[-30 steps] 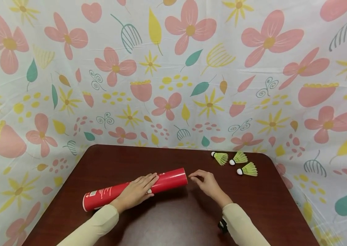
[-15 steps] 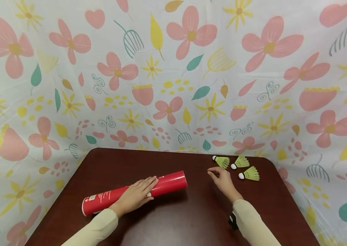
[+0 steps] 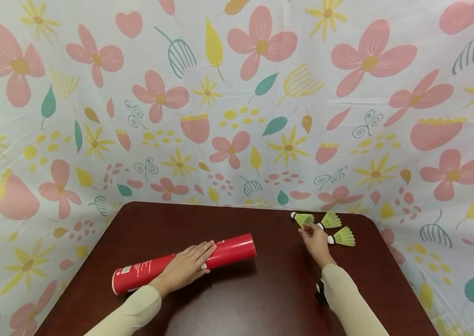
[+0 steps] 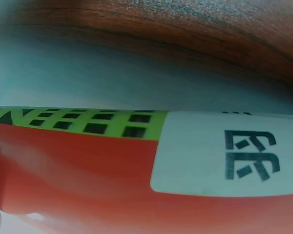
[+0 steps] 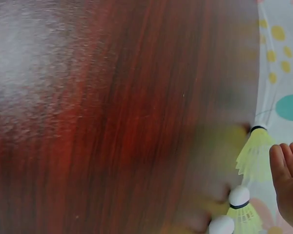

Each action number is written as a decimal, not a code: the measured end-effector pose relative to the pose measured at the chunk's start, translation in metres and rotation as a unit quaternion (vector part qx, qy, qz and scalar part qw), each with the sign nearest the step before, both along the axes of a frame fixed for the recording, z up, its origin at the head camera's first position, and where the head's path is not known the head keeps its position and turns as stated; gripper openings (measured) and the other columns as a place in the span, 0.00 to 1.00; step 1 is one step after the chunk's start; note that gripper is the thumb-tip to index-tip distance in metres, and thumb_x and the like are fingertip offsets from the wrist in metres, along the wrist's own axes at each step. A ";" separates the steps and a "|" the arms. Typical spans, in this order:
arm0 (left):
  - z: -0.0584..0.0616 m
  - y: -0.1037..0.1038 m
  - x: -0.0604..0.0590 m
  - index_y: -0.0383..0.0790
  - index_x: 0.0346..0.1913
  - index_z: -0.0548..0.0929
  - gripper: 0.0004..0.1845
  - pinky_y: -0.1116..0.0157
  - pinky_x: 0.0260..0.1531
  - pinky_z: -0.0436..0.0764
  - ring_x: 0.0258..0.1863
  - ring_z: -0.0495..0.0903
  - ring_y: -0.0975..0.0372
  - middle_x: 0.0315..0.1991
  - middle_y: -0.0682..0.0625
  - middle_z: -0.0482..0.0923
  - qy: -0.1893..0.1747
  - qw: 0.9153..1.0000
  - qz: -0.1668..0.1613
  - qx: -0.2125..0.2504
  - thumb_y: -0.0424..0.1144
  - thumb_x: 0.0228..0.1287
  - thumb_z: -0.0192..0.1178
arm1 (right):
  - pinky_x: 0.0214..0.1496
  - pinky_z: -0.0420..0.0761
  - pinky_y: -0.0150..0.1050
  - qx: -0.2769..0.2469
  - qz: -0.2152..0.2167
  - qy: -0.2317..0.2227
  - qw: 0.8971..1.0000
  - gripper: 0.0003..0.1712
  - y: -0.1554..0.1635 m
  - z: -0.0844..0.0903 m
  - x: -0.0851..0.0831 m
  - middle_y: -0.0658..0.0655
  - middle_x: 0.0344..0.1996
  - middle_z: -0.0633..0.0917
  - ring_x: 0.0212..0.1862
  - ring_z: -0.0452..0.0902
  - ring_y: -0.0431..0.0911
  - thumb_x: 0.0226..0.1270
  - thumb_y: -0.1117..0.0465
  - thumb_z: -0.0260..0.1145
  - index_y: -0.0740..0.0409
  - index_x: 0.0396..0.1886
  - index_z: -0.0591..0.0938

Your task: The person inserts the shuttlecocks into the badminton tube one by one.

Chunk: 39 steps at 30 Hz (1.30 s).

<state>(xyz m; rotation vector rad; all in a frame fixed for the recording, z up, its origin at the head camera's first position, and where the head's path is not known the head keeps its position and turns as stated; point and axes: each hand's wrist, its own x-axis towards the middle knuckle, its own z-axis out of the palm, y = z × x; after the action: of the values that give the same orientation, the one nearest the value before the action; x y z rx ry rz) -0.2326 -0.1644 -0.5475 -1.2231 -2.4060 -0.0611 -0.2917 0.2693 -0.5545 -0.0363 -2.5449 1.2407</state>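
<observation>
A red cylindrical shuttlecock tube (image 3: 232,249) lies slantwise in the head view, its right end farther back. Over its middle is my left hand (image 3: 184,266), fingers across the top and thumb on the near side. The left wrist view shows the tube's red wall (image 4: 78,170) and a white label close up. My right hand (image 3: 315,242), fingers loosely bent, hovers by three yellow shuttlecocks with white heads. It is nearest the left one (image 3: 302,218) and partly covers the middle one (image 3: 330,220); the third (image 3: 343,236) lies beside the hand. In the right wrist view, the fingers (image 5: 282,163) appear beside a yellow skirt (image 5: 254,153).
The dark brown table (image 3: 220,308) has a glossy top. A white flowered cloth (image 3: 237,182) hangs behind it and along both sides. A black device (image 3: 320,293) sits at my right wrist.
My right hand has moved from beside the tube's right end, rightward and back, to the shuttlecocks. The left hand stays on the tube. The head view has shifted slightly.
</observation>
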 end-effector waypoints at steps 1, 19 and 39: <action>0.000 0.000 -0.001 0.41 0.74 0.59 0.41 0.57 0.62 0.68 0.67 0.66 0.55 0.71 0.45 0.61 0.000 1.000 -0.001 0.001 0.52 0.63 0.63 | 0.47 0.80 0.53 -0.006 -0.003 -0.005 1.000 0.20 0.001 0.000 -0.002 0.72 0.46 0.80 0.47 0.78 0.61 0.69 0.65 0.62 0.75 0.54 0.76; 0.001 0.002 -0.002 0.40 0.73 0.61 0.42 0.55 0.61 0.70 0.66 0.68 0.54 0.71 0.45 0.61 0.001 1.000 -0.012 0.015 0.50 0.60 0.66 | 0.48 0.78 0.55 0.002 -0.027 -0.073 0.997 0.22 0.011 -0.007 -0.024 0.75 0.48 0.78 0.50 0.76 0.63 0.70 0.62 0.60 0.76 0.56 0.75; 0.002 0.004 -0.002 0.41 0.73 0.62 0.44 0.56 0.61 0.71 0.65 0.69 0.54 0.70 0.45 0.63 0.000 1.000 -0.004 0.011 0.50 0.57 0.68 | 0.36 0.79 0.51 0.028 -0.046 -0.038 0.998 0.13 0.011 -0.007 -0.027 0.76 0.46 0.80 0.41 0.79 0.62 0.68 0.69 0.59 0.76 0.46 0.81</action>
<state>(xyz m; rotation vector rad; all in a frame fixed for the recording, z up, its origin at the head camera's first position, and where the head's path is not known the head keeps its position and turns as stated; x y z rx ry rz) -0.2348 -0.1609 -0.5456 -1.2242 -2.3932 -0.0884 -0.3191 0.2798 -0.5616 -0.1906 -2.6099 1.1525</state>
